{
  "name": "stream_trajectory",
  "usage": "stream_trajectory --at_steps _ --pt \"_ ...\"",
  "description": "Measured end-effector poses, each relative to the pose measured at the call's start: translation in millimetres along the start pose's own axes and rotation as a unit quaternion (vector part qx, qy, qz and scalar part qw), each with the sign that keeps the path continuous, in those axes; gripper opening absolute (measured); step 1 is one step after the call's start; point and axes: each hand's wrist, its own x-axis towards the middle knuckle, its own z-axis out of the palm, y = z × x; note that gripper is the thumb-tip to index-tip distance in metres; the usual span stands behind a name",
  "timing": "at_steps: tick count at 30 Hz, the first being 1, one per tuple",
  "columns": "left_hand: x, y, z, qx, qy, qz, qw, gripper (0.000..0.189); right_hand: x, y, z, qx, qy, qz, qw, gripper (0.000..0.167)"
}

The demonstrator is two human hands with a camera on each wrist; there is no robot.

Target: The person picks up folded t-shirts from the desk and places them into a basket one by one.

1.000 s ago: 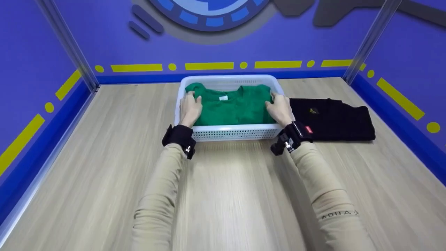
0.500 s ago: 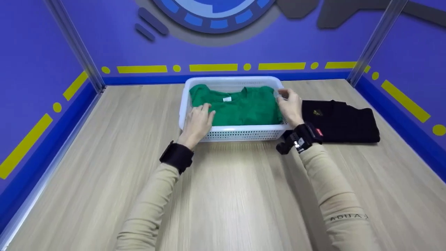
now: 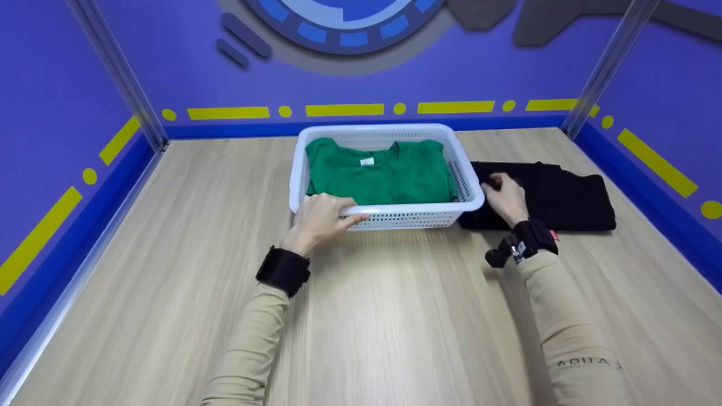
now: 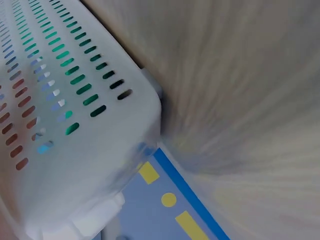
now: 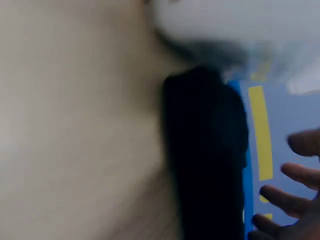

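Note:
A folded green shirt [image 3: 383,175] with a white neck label lies in a white plastic basket [image 3: 474,194] with slotted sides. My left hand [image 3: 322,217] holds the basket's front rim near the left corner, fingers over the inside and thumb along the outer wall. In the left wrist view the basket wall [image 4: 110,145] fills the left side, and finger-coloured patches show through its slots. My right hand [image 3: 506,198] is over the near-left part of a folded black garment [image 3: 569,197], right of the basket, with loosely bent fingers holding nothing. The right wrist view shows its fingers [image 5: 287,200] spread apart.
The wooden table [image 3: 372,316] stretches in front of the basket and to its left. Blue-purple panels [image 3: 338,84] with yellow markings enclose the back and both sides, and the basket stands close to the back panel.
Both hands have come off the green shirt. The left moved nearer, onto the basket's front rim; the right moved out of the basket, rightward over the black garment. The shirt stays in the basket.

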Motion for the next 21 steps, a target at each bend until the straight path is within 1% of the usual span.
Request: stream_trajectory --at_steps 2,4,6,9,14,18,21 --pt "-0.8 1.5 0.8 0.002 0.006 -0.009 0.9999 0.043 -2.1 8.3 1.5 -0.052 -0.037 -0.019 0.9978 0.055" --pt "-1.9 3.2 1.8 0.007 0.015 -0.016 0.9997 0.044 -3.4 12.6 2.3 -0.093 -0.071 -0.036 0.9925 0.061" --pt "-3.2 4.4 3.5 0.017 0.024 -0.022 0.9993 0.045 -3.1 14.0 3.5 -0.124 -0.096 -0.050 0.9864 0.066" --pt "-5.4 5.5 5.7 0.028 0.038 -0.026 0.9986 0.045 -3.3 12.6 4.2 -0.158 -0.123 -0.051 0.9784 0.069" --pt "-6.8 5.9 7.4 0.035 0.048 -0.020 0.9980 0.043 -6.1 9.9 -1.0 -0.196 -0.166 -0.038 0.9657 0.070" --pt "-4.0 5.2 7.7 0.041 0.051 -0.011 0.9978 0.043 -9.7 8.2 -9.5 -0.212 -0.190 -0.044 0.9576 0.068" --pt "-2.9 4.7 7.4 0.045 0.047 -0.009 0.9978 0.043 -13.7 6.6 -14.0 -0.221 -0.202 -0.055 0.9526 0.064"
